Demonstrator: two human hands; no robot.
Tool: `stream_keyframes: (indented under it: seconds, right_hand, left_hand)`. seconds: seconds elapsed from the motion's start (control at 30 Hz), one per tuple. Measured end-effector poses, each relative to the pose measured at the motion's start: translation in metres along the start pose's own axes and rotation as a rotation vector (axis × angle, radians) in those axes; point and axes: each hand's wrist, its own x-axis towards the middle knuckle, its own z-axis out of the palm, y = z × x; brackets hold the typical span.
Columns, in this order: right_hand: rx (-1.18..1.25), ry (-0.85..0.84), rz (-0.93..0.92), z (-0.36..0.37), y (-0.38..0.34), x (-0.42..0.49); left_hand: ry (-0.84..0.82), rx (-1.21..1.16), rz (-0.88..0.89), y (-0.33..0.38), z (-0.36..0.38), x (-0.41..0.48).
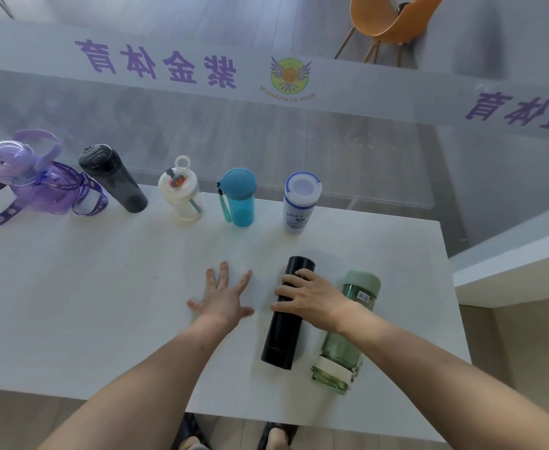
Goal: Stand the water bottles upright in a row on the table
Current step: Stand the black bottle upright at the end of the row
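Note:
Several bottles stand upright in a row along the far edge of the white table [88, 303]: a purple one with a strap [30, 180], a dark grey one [114, 178], a clear one with a ring lid [182, 193], a teal one [239, 198] and a white one [300, 203]. A black bottle [283, 332] lies on its side near the front right, and my right hand [309, 298] wraps around its upper part. Beside it lies a green bottle [344, 345]. My left hand [223, 298] rests flat on the table with fingers spread.
A frosted glass wall with purple lettering [156, 61] runs behind the table. An orange chair [386, 24] shows beyond it. The table's right edge [455, 303] borders a white ledge. Shoes show below the front edge.

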Motion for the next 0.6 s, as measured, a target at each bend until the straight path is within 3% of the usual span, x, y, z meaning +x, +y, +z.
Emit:
stream_keyframes:
  seconds: [0.13, 0.33, 0.43, 0.6]
  right_hand:
    - [0.169, 0.17, 0.143, 0.004, 0.012, -0.017]
    - [0.795, 0.53, 0.601, 0.001, 0.025, -0.038]
    - [0.989, 0.545, 0.829, 0.0, 0.037, -0.039]
    - [1.196, 0.57, 1.008, 0.01, 0.056, -0.042]
  left_hand:
    - [-0.019, -0.02, 0.022, 0.0, -0.005, -0.005]
    - [-0.039, -0.02, 0.015, 0.004, -0.015, -0.009]
    - [-0.029, 0.01, 0.0, 0.01, -0.017, -0.007]
    - [0.003, 0.024, 0.046, 0.033, -0.012, -0.003]
